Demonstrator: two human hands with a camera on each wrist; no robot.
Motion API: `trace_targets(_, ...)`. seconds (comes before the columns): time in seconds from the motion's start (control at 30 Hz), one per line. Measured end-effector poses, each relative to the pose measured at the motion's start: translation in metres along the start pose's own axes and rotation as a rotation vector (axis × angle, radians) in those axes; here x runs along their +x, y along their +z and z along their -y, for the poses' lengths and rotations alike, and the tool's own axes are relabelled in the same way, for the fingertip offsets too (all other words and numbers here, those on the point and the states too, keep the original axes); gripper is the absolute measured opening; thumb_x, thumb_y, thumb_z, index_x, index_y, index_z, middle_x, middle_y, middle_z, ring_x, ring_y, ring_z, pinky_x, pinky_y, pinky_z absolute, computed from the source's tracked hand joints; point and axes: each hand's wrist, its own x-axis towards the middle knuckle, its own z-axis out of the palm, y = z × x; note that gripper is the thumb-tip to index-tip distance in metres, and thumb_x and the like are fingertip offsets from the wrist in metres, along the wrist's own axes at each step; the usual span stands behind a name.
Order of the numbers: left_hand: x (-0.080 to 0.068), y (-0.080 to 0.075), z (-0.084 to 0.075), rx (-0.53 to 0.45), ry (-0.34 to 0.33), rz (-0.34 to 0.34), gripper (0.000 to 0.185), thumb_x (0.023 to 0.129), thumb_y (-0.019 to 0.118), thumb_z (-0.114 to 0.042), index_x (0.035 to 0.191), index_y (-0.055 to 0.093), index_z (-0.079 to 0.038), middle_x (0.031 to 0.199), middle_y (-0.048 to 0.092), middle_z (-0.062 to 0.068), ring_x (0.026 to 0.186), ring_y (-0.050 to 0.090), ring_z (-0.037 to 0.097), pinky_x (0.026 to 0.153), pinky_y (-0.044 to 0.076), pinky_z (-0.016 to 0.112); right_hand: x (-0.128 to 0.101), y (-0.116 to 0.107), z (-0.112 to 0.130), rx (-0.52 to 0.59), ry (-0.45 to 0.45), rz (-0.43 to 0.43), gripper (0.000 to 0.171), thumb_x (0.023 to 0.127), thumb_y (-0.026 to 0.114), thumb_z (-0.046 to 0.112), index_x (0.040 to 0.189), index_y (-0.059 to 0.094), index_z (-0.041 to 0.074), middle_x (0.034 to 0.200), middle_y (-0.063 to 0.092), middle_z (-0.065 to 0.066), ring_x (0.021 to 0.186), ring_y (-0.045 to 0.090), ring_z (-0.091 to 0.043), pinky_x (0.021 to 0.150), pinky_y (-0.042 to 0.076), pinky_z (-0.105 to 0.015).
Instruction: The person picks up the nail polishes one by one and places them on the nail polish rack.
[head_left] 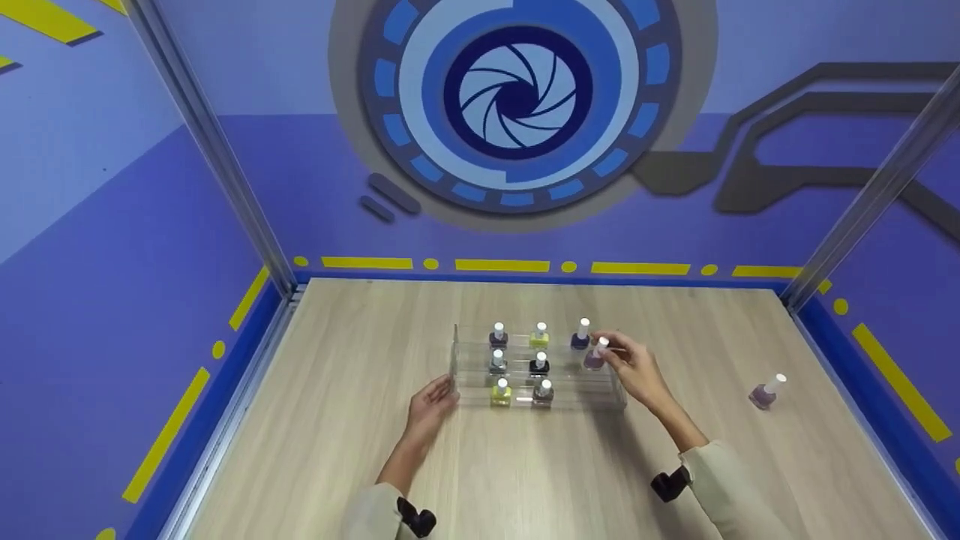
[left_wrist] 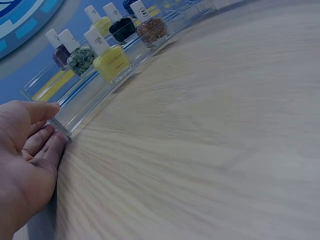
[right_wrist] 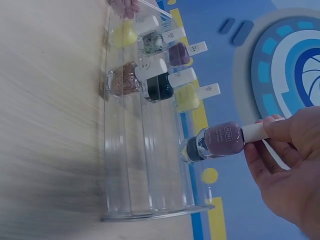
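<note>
A clear acrylic tiered rack (head_left: 570,395) stands on the table with several white-capped nail polish bottles on its steps. My right hand (head_left: 636,369) pinches the white cap of a mauve nail polish bottle (right_wrist: 224,139), held upright above the rack's right part. Behind that bottle, a dark blue bottle (head_left: 580,340) sits on the back step. At the rack's left end, my left hand (head_left: 431,407) grips the side panel between thumb and fingers. On the front step are a yellow bottle (left_wrist: 112,63) and a brown glitter bottle (left_wrist: 152,32). A black bottle (head_left: 539,365) occupies the middle step.
Another mauve nail polish bottle (head_left: 764,393) stands on the wooden table (head_left: 360,345), right of my right hand. Blue-purple panels (head_left: 300,187) with metal corner posts (head_left: 217,150) enclose the table's back and sides.
</note>
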Motion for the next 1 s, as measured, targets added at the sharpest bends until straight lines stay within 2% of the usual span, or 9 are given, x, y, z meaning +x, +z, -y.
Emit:
trace_targets(0.1, -0.001, 0.000, -0.001, 0.001, 0.008, -0.001, 0.056, 0.101, 0.062, -0.010, 0.150, 0.042, 0.007, 0.156, 0.043, 0.029, 0.147, 0.042, 0.042, 0.114, 0.050, 0.041, 0.000, 0.005, -0.004, 0.002, 0.012, 0.007, 0.022, 0.096, 0.063, -0.005, 0.116, 0.072, -0.003, 0.111, 0.074, -0.022, 0.103, 0.072, -0.031, 0.084, 0.055, -0.012)
trace_targets(0.2, -0.002, 0.000, -0.001, 0.004, 0.024, -0.004, 0.055, 0.101, 0.061, -0.007, 0.149, 0.041, 0.009, 0.154, 0.044, 0.031, 0.145, 0.043, 0.044, 0.112, 0.052, 0.041, 0.001, 0.008, -0.008, -0.002, 0.024, 0.011, 0.023, 0.096, 0.063, -0.007, 0.117, 0.072, -0.003, 0.113, 0.074, -0.022, 0.106, 0.071, -0.036, 0.085, 0.055, -0.012)
trace_targets(0.47, 0.001, 0.001, 0.000, 0.028, 0.022, -0.023, 0.052, 0.100, 0.062, -0.007, 0.147, 0.046, 0.008, 0.154, 0.045, 0.029, 0.147, 0.042, 0.043, 0.113, 0.051, 0.040, 0.002, 0.015, -0.020, -0.008, 0.070, -0.006, 0.023, 0.095, 0.063, -0.009, 0.116, 0.071, -0.006, 0.114, 0.073, -0.024, 0.108, 0.070, -0.038, 0.084, 0.054, -0.010)
trace_targets(0.7, 0.003, 0.002, 0.003, 0.029, 0.011, -0.021, 0.054, 0.101, 0.062, -0.009, 0.149, 0.044, 0.008, 0.156, 0.043, 0.029, 0.149, 0.038, 0.043, 0.119, 0.044, 0.043, 0.002, 0.020, -0.026, 0.010, 0.044, 0.017, 0.026, 0.093, 0.061, -0.014, 0.117, 0.070, -0.008, 0.116, 0.072, -0.028, 0.105, 0.071, -0.037, 0.085, 0.056, -0.013)
trace_targets(1.0, 0.000, 0.002, -0.001, 0.046, 0.022, -0.031, 0.054, 0.100, 0.064, -0.010, 0.148, 0.045, 0.008, 0.155, 0.045, 0.028, 0.148, 0.040, 0.043, 0.119, 0.044, 0.045, 0.001, 0.023, -0.033, 0.016, 0.076, 0.064, 0.026, 0.094, 0.059, -0.014, 0.118, 0.069, -0.009, 0.117, 0.071, -0.029, 0.108, 0.070, -0.042, 0.086, 0.059, -0.019)
